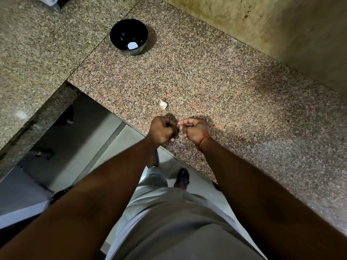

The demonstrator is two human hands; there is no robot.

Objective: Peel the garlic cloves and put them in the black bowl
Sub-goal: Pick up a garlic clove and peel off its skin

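My left hand and my right hand meet just above the near edge of the granite counter, fingers curled. Between them they pinch a small garlic clove, mostly hidden by the fingers; only a thin pale sliver shows. A piece of garlic bulb with papery skin lies on the counter just beyond my hands. The black bowl stands at the far side of the counter, with a bright white spot at its bottom that I cannot tell apart as clove or reflection.
The counter edge runs diagonally under my hands, with tiled floor and my feet below. A second granite slab lies to the left. A beige wall rises at the back right.
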